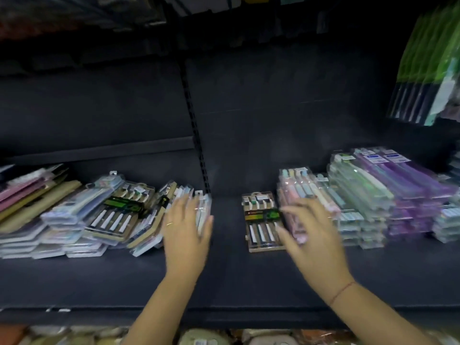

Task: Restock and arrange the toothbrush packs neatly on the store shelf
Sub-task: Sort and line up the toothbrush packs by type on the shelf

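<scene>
You are holding both hands out over the dark shelf (pixel 224 277), and neither is gripping anything. Your left hand (pixel 185 230) is lying open with straight, spread fingers, and its fingertips are touching the clear pack (pixel 204 215) standing at the right end of the leaning row (pixel 74 220). That row of toothbrush packs is tilting over to the left, each pack overlapping the next, with a green-banded pack (pixel 119 207) lying among them. A thin ring (pixel 169 223) is showing on one finger.

Your right hand (pixel 308 235) is likewise lying open, fingers straight and apart, over the near end of the pink stack (pixel 296 192). Motion blur is hiding whether it is actually touching. A red thread (pixel 342 292) is circling that wrist.

Between your hands a single flat pack (pixel 262 222) is lying on the shelf, just beside the pink stack and well apart from the leaning row. Further right, a pale green stack (pixel 356 195) and a purple stack (pixel 410 190) are sitting side by side, touching. More green-topped packs (pixel 428 66) are hanging at the upper right. A slotted upright (pixel 194 115) is running down the back panel.
</scene>
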Tool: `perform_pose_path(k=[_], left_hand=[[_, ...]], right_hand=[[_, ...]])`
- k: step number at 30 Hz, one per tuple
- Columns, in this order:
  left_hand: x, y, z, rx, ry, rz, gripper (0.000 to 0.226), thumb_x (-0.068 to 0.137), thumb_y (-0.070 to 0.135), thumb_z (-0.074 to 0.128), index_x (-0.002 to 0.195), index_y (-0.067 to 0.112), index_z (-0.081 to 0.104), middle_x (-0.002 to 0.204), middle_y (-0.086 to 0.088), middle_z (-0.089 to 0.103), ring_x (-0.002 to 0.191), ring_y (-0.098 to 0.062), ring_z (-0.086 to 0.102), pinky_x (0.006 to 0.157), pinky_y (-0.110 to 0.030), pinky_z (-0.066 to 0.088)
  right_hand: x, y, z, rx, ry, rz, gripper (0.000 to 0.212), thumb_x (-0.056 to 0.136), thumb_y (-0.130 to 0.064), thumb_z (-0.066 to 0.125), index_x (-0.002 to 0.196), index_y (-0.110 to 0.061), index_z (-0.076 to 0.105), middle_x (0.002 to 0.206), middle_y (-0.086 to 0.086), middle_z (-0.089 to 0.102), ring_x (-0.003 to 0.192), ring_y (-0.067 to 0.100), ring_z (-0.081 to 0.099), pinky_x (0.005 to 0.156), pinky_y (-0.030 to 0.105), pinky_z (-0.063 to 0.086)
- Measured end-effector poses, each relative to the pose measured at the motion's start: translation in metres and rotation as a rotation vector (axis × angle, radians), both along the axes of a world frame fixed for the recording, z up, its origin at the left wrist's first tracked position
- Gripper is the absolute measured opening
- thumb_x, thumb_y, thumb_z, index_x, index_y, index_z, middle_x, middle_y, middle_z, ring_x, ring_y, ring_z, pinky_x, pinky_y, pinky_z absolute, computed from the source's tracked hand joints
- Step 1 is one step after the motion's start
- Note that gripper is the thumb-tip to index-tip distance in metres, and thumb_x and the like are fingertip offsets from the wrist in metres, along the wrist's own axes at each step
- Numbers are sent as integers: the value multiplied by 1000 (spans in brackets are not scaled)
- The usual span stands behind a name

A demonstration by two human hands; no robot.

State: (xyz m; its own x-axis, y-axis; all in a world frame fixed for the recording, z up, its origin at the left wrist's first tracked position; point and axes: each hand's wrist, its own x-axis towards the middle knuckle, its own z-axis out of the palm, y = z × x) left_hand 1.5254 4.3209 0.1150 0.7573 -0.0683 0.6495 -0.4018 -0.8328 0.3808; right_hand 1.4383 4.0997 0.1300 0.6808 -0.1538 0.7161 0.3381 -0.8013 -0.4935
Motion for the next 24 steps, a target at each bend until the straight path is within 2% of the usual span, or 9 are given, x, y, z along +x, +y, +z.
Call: perform_pose_path(k=[2, 4, 6, 8, 11, 14, 20, 22, 24], left_hand=[[6, 42, -11, -37, 60, 183, 51, 94, 28, 63, 134, -1, 51, 142, -22, 47, 133, -40, 40, 107, -58, 36], [12, 70, -19, -35, 251, 265, 63, 93, 35, 63, 140, -2, 44, 144, -23, 46, 134, -40, 40, 107, -56, 36], [17, 87, -23, -32, 373, 242, 69, 93, 42, 58, 146, 3, 37, 149, -17, 42, 135, -35, 39, 106, -51, 39], [20, 96, -26, -67, 384, 216, 68, 93, 42, 59, 148, 8, 37, 152, -10, 40, 137, -29, 39, 106, -48, 41], [20, 100, -27, -118, 314, 221, 65, 89, 41, 68, 143, 12, 46, 141, -5, 54, 126, -23, 52, 99, -41, 48], [16, 95, -24, -162, 214, 260, 58, 82, 32, 78, 132, 9, 58, 123, -6, 66, 107, -23, 64, 91, -40, 52], [17, 82, -39, -25, -3, 265, 42, 70, 14, 86, 109, 13, 71, 105, -4, 72, 100, -30, 65, 86, -46, 44], [17, 78, -42, -17, -145, 182, 40, 69, 11, 86, 107, 10, 71, 101, -5, 72, 95, -25, 62, 84, -41, 45], [14, 72, -41, -36, -297, 66, 30, 79, 13, 77, 108, 4, 70, 101, -7, 70, 94, -20, 55, 86, -33, 45]], right_hand=[[11, 37, -7, -15, 222, 97, 37, 90, -39, 61, 123, -21, 61, 131, -8, 46, 126, 12, 43, 109, 32, 36], [29, 61, -17, -102, 460, 48, 49, 96, -50, 50, 140, -28, 44, 150, -10, 31, 141, 12, 25, 119, 35, 16], [45, 74, -27, -155, 646, -43, 57, 98, -56, 39, 148, -30, 30, 158, -7, 20, 147, 14, 13, 120, 42, 5], [52, 84, -38, -178, 768, -89, 61, 99, -58, 33, 151, -29, 23, 162, -4, 14, 149, 17, 9, 120, 47, 1], [49, 96, -50, -278, 785, -112, 64, 99, -58, 31, 153, -27, 21, 163, -2, 8, 150, 20, 1, 119, 46, -4], [46, 99, -53, -300, 720, -124, 65, 98, -59, 32, 154, -26, 19, 163, -5, 10, 150, 16, 2, 119, 40, -3], [50, 110, -48, -248, 692, 43, 68, 96, -57, 42, 153, -26, 20, 160, -8, 18, 148, 12, 12, 120, 33, 6], [54, 115, -41, -45, 653, 136, 62, 95, -50, 51, 149, -26, 31, 154, -8, 33, 142, 12, 27, 117, 30, 20], [55, 122, -30, 267, 628, 232, 51, 95, -42, 56, 141, -26, 42, 143, -10, 47, 128, 8, 45, 107, 26, 36]])
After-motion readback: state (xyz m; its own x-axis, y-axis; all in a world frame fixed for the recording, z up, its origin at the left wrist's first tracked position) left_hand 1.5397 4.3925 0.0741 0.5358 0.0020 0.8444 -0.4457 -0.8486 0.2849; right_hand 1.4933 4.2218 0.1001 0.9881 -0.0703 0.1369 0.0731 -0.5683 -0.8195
